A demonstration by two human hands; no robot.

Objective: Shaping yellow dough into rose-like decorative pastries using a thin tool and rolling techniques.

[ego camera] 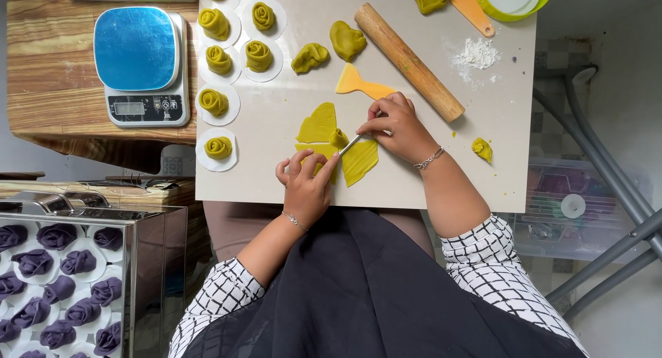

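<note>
While our right hand point(394, 126) pinches a thin metal stick point(349, 144) against the overlapped green dough rounds point(338, 146), our left hand point(308, 184) presses fingertips together on their near edge — close to the board's point(276, 182) front rim. Bare board lies open rightward, past the rolling pin point(408, 60) — only a dough scrap point(482, 149) there.

Seven green dough roses point(214, 103), one rolling pin point(408, 62), one scale point(141, 65).
</note>
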